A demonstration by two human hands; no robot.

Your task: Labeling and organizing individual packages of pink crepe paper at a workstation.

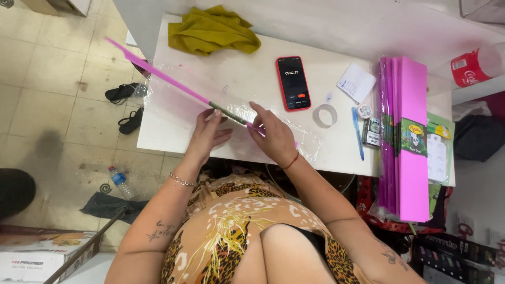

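Observation:
A long thin stick (pixel 227 113) lies slanted over the white table (pixel 163 134), its upper left part wrapped in pink paper (pixel 158 73) that runs past the table's left edge. My left hand (pixel 206 135) rests flat beside the stick's dark bare middle, fingers spread. My right hand (pixel 273 138) pinches the stick's near end, where a bit of pink paper shows. A sheet of clear plastic film (pixel 231 89) covers the table under both hands.
A red phone (pixel 293 83) showing a running timer lies beyond my right hand. A roll of clear tape (pixel 325 115), a blue pen (pixel 357 134), a paper note (pixel 356 82) and a stack of pink crepe paper (pixel 407 137) lie to the right. A yellow cloth (pixel 213 30) is at the back.

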